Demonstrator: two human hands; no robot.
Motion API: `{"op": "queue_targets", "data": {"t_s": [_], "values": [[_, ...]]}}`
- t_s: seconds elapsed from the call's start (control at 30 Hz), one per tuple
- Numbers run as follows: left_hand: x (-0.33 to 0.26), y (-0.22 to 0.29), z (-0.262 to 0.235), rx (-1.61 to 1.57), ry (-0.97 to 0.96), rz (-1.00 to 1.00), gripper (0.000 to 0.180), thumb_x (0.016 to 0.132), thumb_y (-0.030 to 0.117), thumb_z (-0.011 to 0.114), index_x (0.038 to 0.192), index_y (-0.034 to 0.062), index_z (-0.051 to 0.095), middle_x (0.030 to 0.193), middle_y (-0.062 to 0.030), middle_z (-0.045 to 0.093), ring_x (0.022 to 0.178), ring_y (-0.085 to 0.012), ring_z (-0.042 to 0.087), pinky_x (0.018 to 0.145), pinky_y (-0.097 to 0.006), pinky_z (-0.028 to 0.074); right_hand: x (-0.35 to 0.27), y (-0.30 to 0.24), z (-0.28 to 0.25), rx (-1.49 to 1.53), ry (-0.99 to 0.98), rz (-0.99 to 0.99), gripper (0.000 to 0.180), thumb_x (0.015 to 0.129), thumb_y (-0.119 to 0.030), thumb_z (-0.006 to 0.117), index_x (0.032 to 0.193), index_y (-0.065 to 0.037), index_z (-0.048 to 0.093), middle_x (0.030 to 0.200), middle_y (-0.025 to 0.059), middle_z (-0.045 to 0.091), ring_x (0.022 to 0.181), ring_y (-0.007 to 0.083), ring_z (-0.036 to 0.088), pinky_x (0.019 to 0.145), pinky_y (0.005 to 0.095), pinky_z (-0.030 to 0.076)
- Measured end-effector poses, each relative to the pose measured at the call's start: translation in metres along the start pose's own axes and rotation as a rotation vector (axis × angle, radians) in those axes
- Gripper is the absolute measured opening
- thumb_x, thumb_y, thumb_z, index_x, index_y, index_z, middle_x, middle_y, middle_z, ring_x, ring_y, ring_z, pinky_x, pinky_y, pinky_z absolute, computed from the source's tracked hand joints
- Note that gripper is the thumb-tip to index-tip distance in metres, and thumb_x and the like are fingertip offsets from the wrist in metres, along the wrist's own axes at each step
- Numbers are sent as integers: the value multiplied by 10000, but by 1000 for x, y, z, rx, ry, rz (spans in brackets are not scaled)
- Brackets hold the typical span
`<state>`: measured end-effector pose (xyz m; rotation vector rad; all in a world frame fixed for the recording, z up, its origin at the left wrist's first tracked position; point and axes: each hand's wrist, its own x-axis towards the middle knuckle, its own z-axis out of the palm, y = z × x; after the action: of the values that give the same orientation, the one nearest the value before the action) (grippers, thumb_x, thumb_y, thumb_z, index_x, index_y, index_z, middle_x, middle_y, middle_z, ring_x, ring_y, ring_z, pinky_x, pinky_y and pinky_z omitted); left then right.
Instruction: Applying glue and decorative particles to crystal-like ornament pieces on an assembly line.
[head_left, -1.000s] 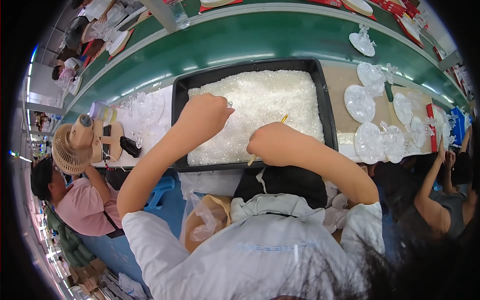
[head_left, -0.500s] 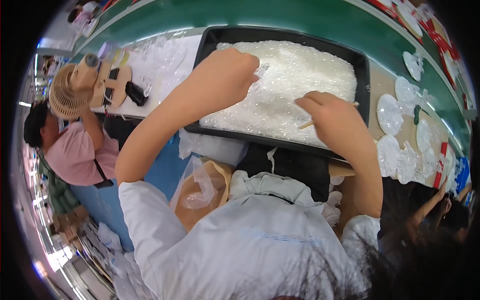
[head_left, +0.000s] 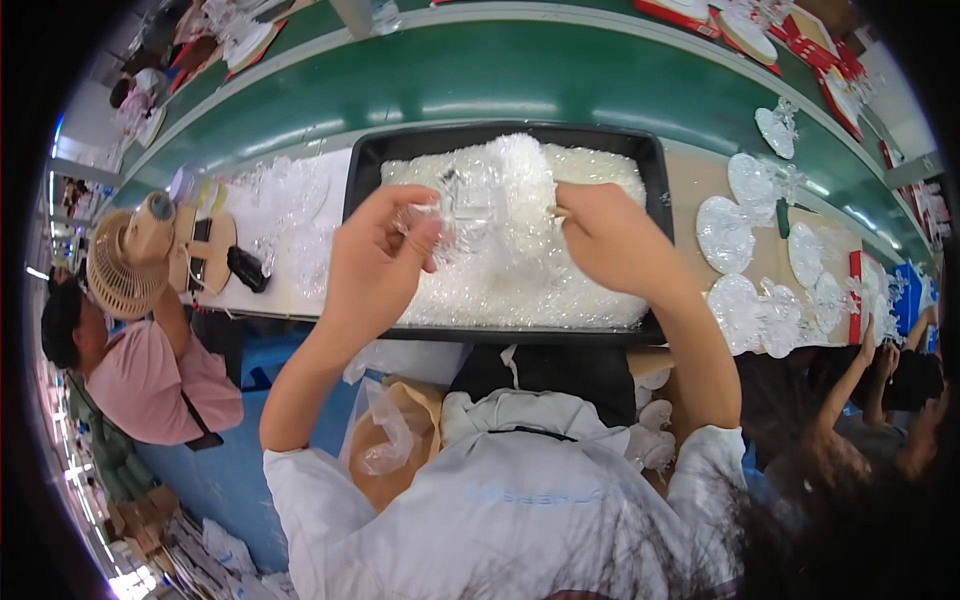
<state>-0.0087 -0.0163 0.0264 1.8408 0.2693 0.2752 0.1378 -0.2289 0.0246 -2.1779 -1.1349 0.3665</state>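
My left hand [head_left: 385,250] is closed on the clear plastic stem of an ornament [head_left: 470,215], held tilted above a black tray [head_left: 510,333]. The ornament's round disc [head_left: 525,190] faces right, its surface coated in white, sparkling granules. Against the disc's right edge is my right hand [head_left: 610,235], fingers closed. A small tan tip of a thin stick [head_left: 559,211] shows at those fingertips; the rest of it is hidden. Beneath both hands, the tray holds a thick bed of glittering clear-white granules [head_left: 530,295].
Several clear ornaments with round discs [head_left: 725,235] stand on the bench to the right. At left are a beige fan [head_left: 130,250], a black object [head_left: 247,268] and more clear plastic pieces [head_left: 290,200]. A co-worker in pink [head_left: 165,385] sits at left. A green ledge [head_left: 480,85] runs behind.
My left hand has come up out of the granules with the coated ornament, moving left and nearer me. My right hand has moved left to the disc's edge. The view has shifted.
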Motion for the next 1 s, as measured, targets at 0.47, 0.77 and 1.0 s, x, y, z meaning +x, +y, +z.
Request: {"op": "queue_targets", "data": {"t_s": [0.47, 0.77, 1.0], "values": [[14, -23, 30, 812, -93, 467, 235, 865, 152, 711, 1033, 14, 622, 759, -113, 685, 671, -259, 673, 600, -320, 528, -5, 39, 7, 215, 131, -57, 566, 755, 136, 385, 1293, 45, 537, 1198, 238, 645, 1119, 348, 638, 983, 378, 467], [21, -40, 17, 1082, 66, 1081, 266, 747, -36, 704, 997, -10, 615, 875, -120, 688, 713, -253, 679, 613, -334, 549, -1, 32, 20, 395, 148, -128, 799, 734, 161, 360, 1515, 3, 297, 1554, 187, 351, 1469, 289, 286, 1170, 346, 249], [15, -38, 21, 627, 97, 664, 164, 859, 31, 707, 981, -17, 608, 816, -130, 695, 629, -188, 661, 583, -283, 531, -5, 22, 9, 647, 65, -181, 895, 683, 119, 392, 1548, 0, 195, 1630, 171, 146, 1522, 250, 67, 1210, 341, 70]]}}
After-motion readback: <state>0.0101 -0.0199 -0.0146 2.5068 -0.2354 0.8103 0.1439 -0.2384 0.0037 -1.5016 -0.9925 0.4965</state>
